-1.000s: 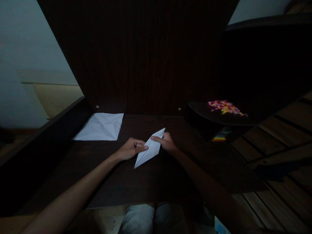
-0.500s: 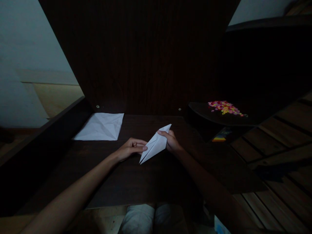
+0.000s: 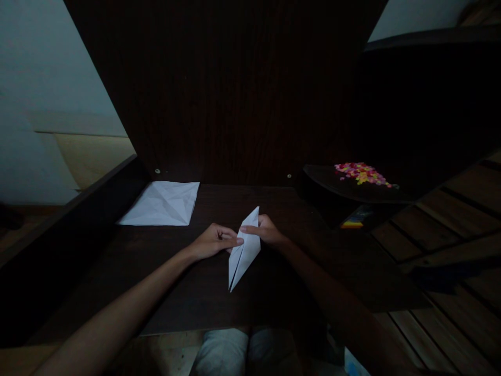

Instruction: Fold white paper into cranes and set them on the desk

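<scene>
White folded paper (image 3: 246,253), lower centre of frame, tilted, lower tip split | left hand (image 3: 211,243): pinching its left edge | right hand (image 3: 271,231): thumb across front, fingers behind; two-sided grip probably stops layers springing apart | creased white sheet (image 3: 162,204), left of centre, likely there for working room

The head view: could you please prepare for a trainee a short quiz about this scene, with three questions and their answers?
1. How many hands hold the folded white paper?
2. True or false: the creased white paper lies to the right of the folded white paper.
3. The small colourful pieces lie on:
A) the person's lap
B) the curved dark shelf
C) the floor

Key:
1. Two: the left hand and the right hand.
2. False; the creased white paper lies to the left.
3. B
</scene>
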